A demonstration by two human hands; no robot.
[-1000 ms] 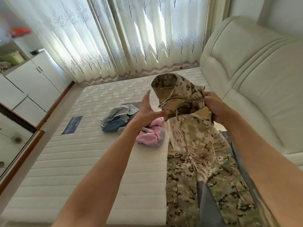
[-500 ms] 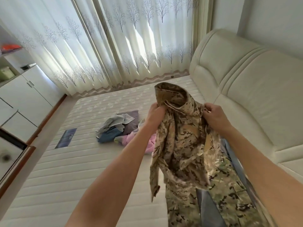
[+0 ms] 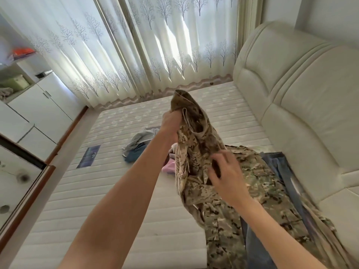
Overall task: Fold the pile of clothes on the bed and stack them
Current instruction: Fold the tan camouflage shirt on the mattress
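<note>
Hanging from the left hand (image 3: 171, 121), which was clenched on a bunched upper edge just above centre frame, the desert-camouflage garment (image 3: 194, 152) ran its long axis from that grip downward toward the lower middle of the frame, its free end draping onto a greener camouflage garment (image 3: 258, 183) spread on the mattress (image 3: 97, 191). Left of the raised arm, at mid-frame, lay the unfolded pile (image 3: 136, 146) of grey, blue and pink clothes, well apart from the work in hand. To the right of the hanging cloth, the right hand (image 3: 227, 177) was blurred, fingers spread and touching the fabric partway down; whether it pinched a fold could not be told, though it read as released. The relation governing the coming move was judged to be this: the grip sat at the top, the bulk of cloth below it, and the right hand was the nearer to the lower length. Blue denim (image 3: 279, 167) lay at the right, beside the cream headboard (image 3: 301, 98).
</note>
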